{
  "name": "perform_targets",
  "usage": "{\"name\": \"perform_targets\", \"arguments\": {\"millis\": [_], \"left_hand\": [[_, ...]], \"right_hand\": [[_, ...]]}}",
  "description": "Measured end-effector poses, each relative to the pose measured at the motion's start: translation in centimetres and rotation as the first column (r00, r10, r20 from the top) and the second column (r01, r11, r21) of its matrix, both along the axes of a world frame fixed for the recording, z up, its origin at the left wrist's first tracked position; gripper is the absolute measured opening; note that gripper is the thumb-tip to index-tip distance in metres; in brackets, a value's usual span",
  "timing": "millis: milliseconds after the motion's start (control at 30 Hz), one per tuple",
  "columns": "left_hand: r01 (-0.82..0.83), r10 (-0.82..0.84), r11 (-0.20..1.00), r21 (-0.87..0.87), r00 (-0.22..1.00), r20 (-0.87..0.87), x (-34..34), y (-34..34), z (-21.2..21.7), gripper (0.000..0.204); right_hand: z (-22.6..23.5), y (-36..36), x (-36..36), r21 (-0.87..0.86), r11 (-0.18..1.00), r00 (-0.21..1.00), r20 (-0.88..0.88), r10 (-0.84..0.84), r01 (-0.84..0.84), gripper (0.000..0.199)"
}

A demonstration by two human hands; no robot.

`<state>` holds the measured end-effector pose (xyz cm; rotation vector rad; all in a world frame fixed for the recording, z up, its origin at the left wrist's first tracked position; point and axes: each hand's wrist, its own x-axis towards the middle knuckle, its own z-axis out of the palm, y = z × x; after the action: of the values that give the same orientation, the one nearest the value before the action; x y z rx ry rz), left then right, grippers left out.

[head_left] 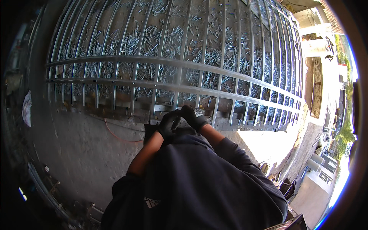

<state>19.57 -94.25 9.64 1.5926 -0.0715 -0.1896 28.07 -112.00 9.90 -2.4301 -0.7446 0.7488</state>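
Grille [172, 65] of pale metal bars is laid flat just beyond the fingers, its long axis running left to right and its thin bars pointing away from the person. Both gloved hands are held together at its near edge: the left hand [168, 123] is curled, the right hand [194, 117] is bent over it. What is grasped cannot be told. Concrete floor [84, 153] is seen below the left hand.

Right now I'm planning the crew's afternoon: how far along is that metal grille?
Done: the grille has its upright bars and two cross rails in place. In hand: both gloved hands, left hand and right hand, meet at its bottom edge; what they grip is hidden. Remaining work cannot be judged.
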Motion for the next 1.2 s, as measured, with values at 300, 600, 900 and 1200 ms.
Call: {"name": "perform_targets", "arguments": {"millis": [300,600,900,1200], "left_hand": [[-0.708,0.201,0.656,-0.261,0.497,-0.844,-3.5,-0.3,-6.6,0.024],[-0.661,0.210,0.711,-0.239,0.525,-0.825,-6.5,1.0,-8.0,0.025],[-0.512,0.100,0.827,-0.232,0.541,-0.835,-4.6,-0.9,-11.7,0.018],[-0.509,0.090,0.812,-0.286,0.593,-0.800,-4.5,-1.2,-14.8,0.017]], "right_hand": [[-9.8,2.1,10.5,0.133,0.991,0.998,0.056,0.000,-0.008,0.014],[-7.9,3.6,11.5,-0.144,0.955,0.912,0.289,0.292,-0.260,0.019],[-14.0,2.0,11.6,-0.023,0.927,0.748,0.582,0.318,-0.375,0.016],[-6.3,4.0,10.9,-0.084,0.982,0.937,0.294,0.187,-0.170,0.020]]}}
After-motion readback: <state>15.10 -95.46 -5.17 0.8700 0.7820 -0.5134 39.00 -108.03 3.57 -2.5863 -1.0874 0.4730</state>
